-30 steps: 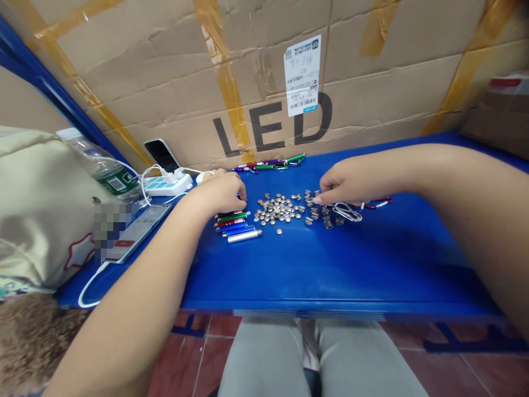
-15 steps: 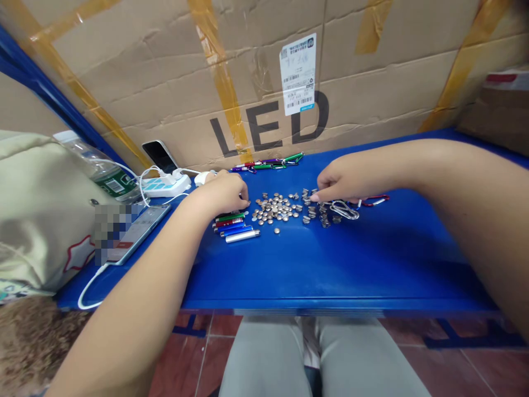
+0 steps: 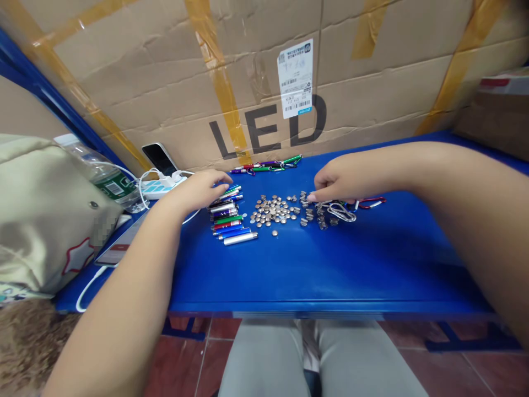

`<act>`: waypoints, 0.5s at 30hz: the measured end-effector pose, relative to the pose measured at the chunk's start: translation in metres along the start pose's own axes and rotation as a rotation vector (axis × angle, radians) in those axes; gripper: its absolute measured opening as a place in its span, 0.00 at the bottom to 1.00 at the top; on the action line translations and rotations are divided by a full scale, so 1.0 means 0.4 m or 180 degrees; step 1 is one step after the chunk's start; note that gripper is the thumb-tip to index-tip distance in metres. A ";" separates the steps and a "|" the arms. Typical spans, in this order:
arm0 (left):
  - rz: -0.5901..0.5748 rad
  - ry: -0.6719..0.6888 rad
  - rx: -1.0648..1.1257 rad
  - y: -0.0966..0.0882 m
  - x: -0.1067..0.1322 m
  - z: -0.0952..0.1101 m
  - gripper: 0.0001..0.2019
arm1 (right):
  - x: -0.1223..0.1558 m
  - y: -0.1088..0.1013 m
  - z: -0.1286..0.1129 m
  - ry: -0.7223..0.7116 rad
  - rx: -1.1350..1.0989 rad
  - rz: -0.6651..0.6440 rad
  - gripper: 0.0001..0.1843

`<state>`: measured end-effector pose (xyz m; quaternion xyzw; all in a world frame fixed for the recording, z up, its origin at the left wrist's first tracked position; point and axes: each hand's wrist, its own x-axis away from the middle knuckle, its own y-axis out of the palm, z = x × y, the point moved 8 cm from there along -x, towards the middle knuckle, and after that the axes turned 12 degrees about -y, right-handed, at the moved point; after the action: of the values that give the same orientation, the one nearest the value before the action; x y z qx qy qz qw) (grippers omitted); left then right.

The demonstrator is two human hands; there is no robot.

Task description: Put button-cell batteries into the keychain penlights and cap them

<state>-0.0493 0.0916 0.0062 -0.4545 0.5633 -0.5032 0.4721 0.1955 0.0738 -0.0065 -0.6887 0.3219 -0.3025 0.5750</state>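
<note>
- Our left hand (image 3: 202, 188), fingers slack, lies over coloured metal tubes (image 3: 229, 218), mid blue bench (image 3: 314, 270).
- Our right hand (image 3: 336, 179) pinches at silver button cells (image 3: 275, 209); grasp we cannot tell.
- Broad surface toward the near edge.

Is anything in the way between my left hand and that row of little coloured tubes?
Nothing visible. Your left hand sits at the far end of the row of coloured tubes, fingertips right by the nearest ones. The pile of button batteries lies to the tubes' right, clear of that gap.
</note>
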 end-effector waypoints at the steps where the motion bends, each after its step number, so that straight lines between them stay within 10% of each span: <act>1: -0.0002 -0.0049 0.0072 0.005 -0.004 -0.017 0.20 | -0.001 0.004 0.000 -0.0025 0.0006 -0.0082 0.21; 15: 0.0038 -0.0187 -0.0614 0.051 -0.237 0.076 0.14 | -0.001 -0.011 -0.029 -0.0153 -0.0059 -0.0114 0.21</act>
<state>-0.0067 0.1826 -0.0084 -0.5090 0.5978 -0.4303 0.4454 0.1867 0.0676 -0.0003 -0.7067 0.2984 -0.2931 0.5707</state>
